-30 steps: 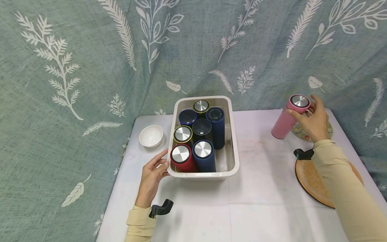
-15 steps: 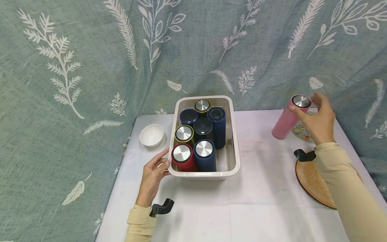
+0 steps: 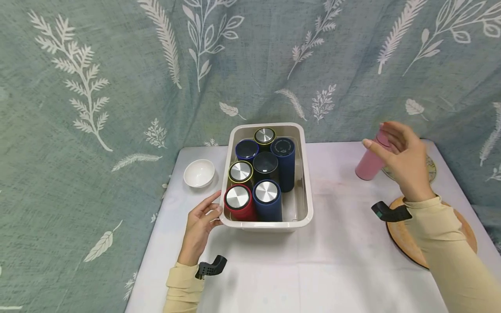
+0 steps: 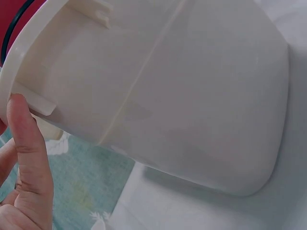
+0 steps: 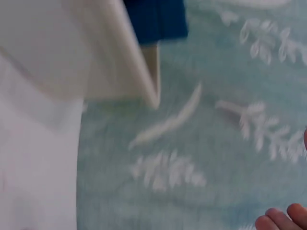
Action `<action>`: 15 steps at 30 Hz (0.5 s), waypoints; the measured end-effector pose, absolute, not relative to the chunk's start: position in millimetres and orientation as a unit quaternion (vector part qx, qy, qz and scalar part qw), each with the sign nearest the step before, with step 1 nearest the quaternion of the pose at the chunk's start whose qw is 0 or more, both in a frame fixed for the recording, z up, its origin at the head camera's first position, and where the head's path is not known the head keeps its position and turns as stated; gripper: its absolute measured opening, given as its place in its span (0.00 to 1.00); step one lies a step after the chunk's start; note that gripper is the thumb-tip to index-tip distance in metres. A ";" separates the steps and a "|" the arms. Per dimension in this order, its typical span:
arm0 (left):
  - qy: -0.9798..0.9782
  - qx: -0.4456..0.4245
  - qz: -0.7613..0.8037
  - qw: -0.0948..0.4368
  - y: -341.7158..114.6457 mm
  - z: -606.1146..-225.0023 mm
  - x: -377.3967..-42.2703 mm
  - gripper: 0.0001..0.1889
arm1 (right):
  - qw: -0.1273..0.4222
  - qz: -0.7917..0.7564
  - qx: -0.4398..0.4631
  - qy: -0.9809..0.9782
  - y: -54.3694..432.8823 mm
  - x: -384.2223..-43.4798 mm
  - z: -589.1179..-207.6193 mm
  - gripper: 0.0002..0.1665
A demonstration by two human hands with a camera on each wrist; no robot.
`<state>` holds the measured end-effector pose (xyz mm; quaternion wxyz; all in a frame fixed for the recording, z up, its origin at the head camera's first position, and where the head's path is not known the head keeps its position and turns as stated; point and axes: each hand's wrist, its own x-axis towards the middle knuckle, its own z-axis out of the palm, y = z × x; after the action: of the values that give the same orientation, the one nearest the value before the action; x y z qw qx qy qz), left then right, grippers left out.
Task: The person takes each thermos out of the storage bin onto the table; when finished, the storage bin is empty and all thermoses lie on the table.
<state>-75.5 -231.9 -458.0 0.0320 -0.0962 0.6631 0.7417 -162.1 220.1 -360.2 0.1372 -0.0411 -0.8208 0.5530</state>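
White and rounded, a small bowl (image 3: pixel 198 173) sits at the far left of the table (image 3: pixel 336 261), just beyond your left hand (image 3: pixel 197 228). That hand's fingers, loosely bent, rest against the outside of a pale tub (image 3: pixel 270 225) at its rim, wrapped around nothing. Inside, seven bottles (image 3: pixel 266 163) stand close together, a red bottle (image 3: pixel 244 214) in the front left corner and a blue bottle (image 3: pixel 270 211) beside it; bare tub floor shows to their right. Well apart, further right, a pink bottle (image 3: pixel 368 167) stands near the table's back edge. Your right hand (image 3: pixel 409 161) is at its top, thumb and fingers widely parted with nothing gripped; they hide the top, so you cannot tell whether a fingertip touches. The step in hand seems to be the bottle's release; if so, your next move calls for lifting those spread fingers clear without tipping it. Furthest right, a patterned plate (image 3: pixel 432 169) lies behind your hand, and nearer, an orange disc (image 3: pixel 407 239) lies partly hidden by your sleeve (image 3: pixel 438 243).
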 end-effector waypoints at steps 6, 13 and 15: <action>0.667 -0.103 0.737 0.031 -231.6 -457.8 -76.2 0.27 | 0.080 0.583 0.009 -0.809 195.9 -144.9 -363.3 0.36; 0.669 -0.104 0.736 0.034 -231.1 -457.4 -76.8 0.27 | 0.031 0.616 0.059 -0.785 169.8 -126.3 -373.4 0.33; 0.669 -0.104 0.736 0.034 -231.2 -457.3 -76.6 0.27 | 0.019 0.626 0.072 -0.776 162.6 -120.9 -375.7 0.32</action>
<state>-76.6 -231.2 -457.3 0.0343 -0.1042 0.6686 0.7355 -120.9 162.6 -375.7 0.0191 0.0722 -0.7764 0.6258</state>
